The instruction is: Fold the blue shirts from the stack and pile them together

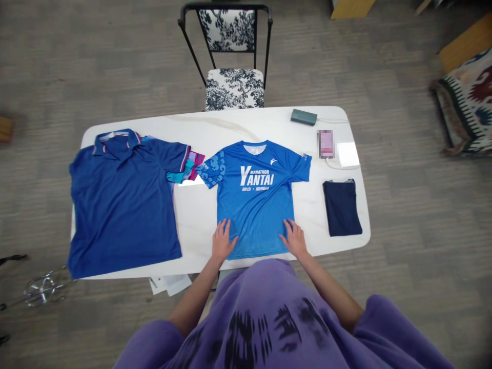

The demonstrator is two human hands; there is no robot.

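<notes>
A bright blue T-shirt [255, 215] with white "Marathon Yantai" lettering lies spread face up on the white table [196, 225], its collar pointing away from me. My left hand [223, 241] rests at the shirt's lower left edge, fingers spread. On the lower right edge lies my right hand [294, 238], also with fingers apart. Neither hand grips the fabric. Left of the T-shirt is a dark blue polo shirt [123, 205], laid out over a pink and teal patterned garment [188, 169]. A folded navy garment [342, 209] sits at the right end.
Toward the table's far right are a grey-green box-shaped device [303, 117] with a cable and a pink-screened phone [326, 143]. Behind the table stands a black-framed chair [235, 87] with a patterned seat. Papers [171, 284] show below the near edge.
</notes>
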